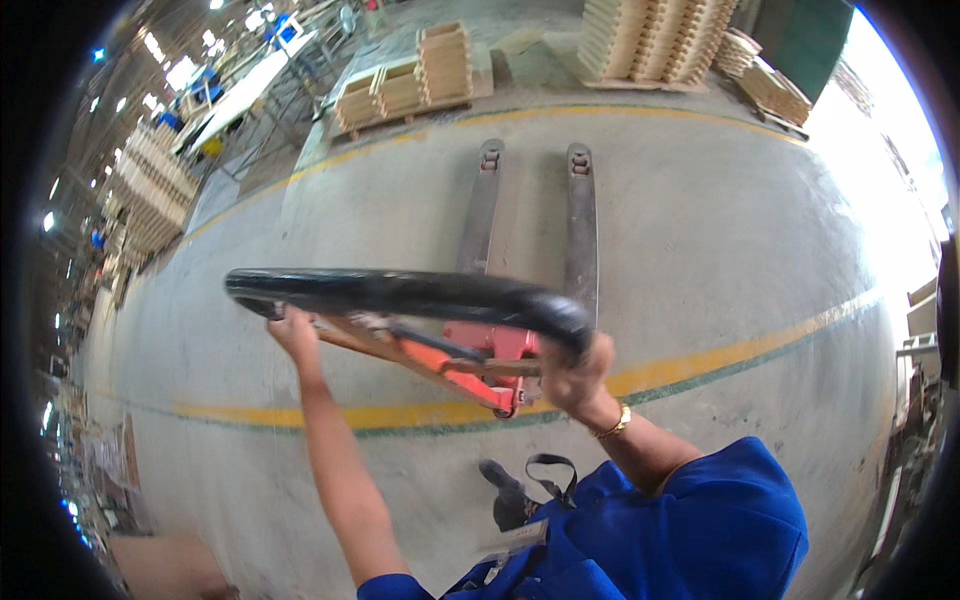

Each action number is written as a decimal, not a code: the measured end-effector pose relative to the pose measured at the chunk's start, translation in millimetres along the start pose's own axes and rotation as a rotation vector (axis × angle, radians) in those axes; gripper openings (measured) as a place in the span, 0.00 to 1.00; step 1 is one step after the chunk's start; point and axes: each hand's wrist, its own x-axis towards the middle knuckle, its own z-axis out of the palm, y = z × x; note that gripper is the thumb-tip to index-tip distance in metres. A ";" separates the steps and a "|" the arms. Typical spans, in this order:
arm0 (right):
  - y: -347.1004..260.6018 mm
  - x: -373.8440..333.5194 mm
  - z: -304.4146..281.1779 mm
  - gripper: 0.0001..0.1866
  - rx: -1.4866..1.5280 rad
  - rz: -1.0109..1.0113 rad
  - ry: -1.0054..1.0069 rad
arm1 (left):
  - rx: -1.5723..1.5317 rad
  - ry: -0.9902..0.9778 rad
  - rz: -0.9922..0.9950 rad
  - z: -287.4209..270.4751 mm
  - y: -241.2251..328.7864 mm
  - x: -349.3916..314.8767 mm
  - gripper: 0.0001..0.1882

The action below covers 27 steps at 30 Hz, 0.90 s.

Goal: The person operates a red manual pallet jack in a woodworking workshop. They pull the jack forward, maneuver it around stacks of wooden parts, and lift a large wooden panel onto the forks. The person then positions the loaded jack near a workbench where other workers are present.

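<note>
Both of my hands grip the black loop handle (400,288) of a pallet jack, which spans the middle of the view. My left hand (292,332) is closed on the handle's left end, by its lower side. At the right end my right hand (577,375), a little blurred, wraps round the bend. The red-orange steering arm (440,368) slants from the handle down to the red base (505,340). Beyond it two dark forks (582,220) lie low along the floor, pointing away from me, with no load on them.
Stacked pale wooden parts (445,65) stand on a pallet at the far left. A taller stack (655,40) is at the back, with a lower pile (775,90) to its right. Yellow lines (690,368) cross the grey floor. A worktable (240,95) is at upper left.
</note>
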 end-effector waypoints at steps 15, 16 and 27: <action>225.8 76.1 66.5 0.06 -0.238 0.264 0.489 | -0.149 -0.370 -0.037 265.0 -116.3 71.1 0.06; 241.2 89.5 61.1 0.06 -0.228 0.265 0.502 | -0.139 -0.372 -0.021 285.2 -118.4 75.2 0.06; 412.4 246.4 33.6 0.05 -0.185 0.182 0.456 | -0.113 -0.338 -0.101 505.5 -147.8 143.1 0.05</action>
